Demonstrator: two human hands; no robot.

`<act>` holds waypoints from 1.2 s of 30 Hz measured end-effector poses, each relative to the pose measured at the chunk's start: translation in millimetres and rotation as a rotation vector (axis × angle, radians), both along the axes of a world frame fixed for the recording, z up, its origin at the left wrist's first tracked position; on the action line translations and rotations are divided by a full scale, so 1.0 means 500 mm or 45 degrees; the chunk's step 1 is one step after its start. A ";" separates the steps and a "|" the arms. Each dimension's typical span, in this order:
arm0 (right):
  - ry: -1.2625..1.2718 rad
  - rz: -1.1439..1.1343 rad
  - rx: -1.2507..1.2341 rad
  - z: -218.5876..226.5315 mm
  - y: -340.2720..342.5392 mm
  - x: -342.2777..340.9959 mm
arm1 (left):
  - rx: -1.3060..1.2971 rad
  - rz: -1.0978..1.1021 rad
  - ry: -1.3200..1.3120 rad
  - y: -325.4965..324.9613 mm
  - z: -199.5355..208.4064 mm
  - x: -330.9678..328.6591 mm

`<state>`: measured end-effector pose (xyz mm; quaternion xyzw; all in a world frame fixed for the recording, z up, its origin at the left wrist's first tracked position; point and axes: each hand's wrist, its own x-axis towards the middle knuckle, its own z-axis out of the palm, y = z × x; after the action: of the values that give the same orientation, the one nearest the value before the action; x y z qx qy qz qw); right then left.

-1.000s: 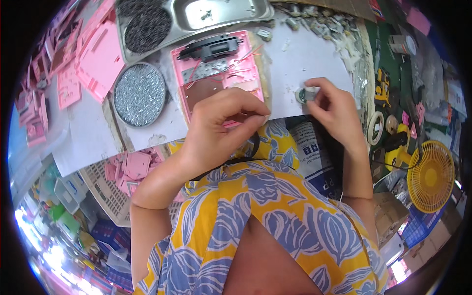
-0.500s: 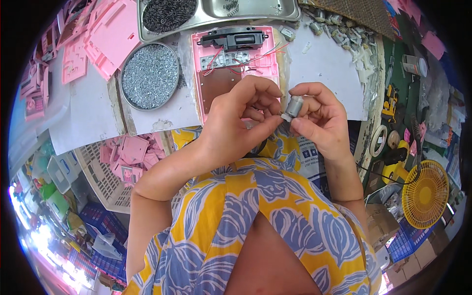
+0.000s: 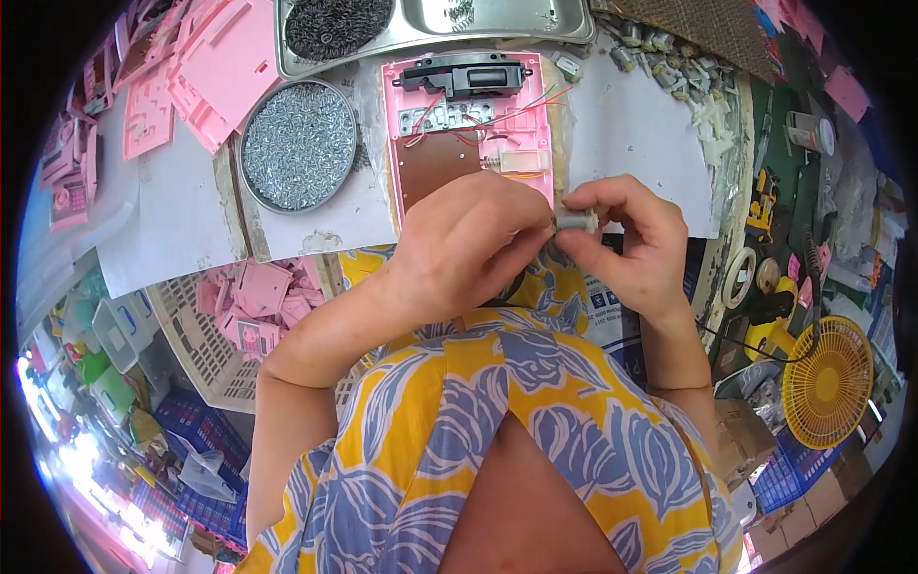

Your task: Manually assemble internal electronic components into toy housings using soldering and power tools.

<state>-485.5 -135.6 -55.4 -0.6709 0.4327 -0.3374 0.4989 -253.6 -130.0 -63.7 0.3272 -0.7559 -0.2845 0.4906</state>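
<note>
Between the thumb and bent fingers of my right hand (image 3: 636,244) is a small silver motor (image 3: 575,221), lying sideways with a pale end toward the right. My left hand (image 3: 473,234) is closed at the motor's other end, its fingertips meeting there. What the left fingers pinch is hidden behind the hand. Just beyond both hands lies an open pink plastic casing (image 3: 391,143). It holds a black speaker-like module (image 3: 464,77), a brown board (image 3: 435,163), a white block (image 3: 524,161) and loose thin wires.
A round tin of small screws (image 3: 298,143) stands left of the casing. Behind sits a steel tray (image 3: 411,46) with dark springs. Several motors and white parts (image 3: 703,120) are heaped at right. A crate (image 3: 191,330) with pink pieces and a yellow fan (image 3: 827,383) flank me.
The motor has turned from upright to sideways, its pale end now on the right. My left hand has rolled over, its back upward, with fingers closed at the motor's left end.
</note>
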 end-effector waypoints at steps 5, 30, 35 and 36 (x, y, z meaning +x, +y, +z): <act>-0.043 0.127 -0.443 0.012 -0.015 0.020 | 0.442 -0.129 0.228 -0.001 0.019 0.019; 0.161 -0.020 -0.777 0.016 -0.037 0.022 | 0.371 0.316 -0.420 -0.089 0.030 0.011; 0.179 -0.013 -0.721 -0.034 -0.051 -0.029 | -0.163 0.310 -0.824 -0.122 0.000 0.004; 0.206 -0.008 -0.673 -0.034 -0.053 -0.032 | -0.178 0.271 -0.783 -0.120 0.000 0.011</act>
<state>-501.4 -162.2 -72.6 -0.8012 0.3701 -0.3854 0.2693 -247.9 -189.9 -63.8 0.4405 -0.8478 -0.0670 0.2876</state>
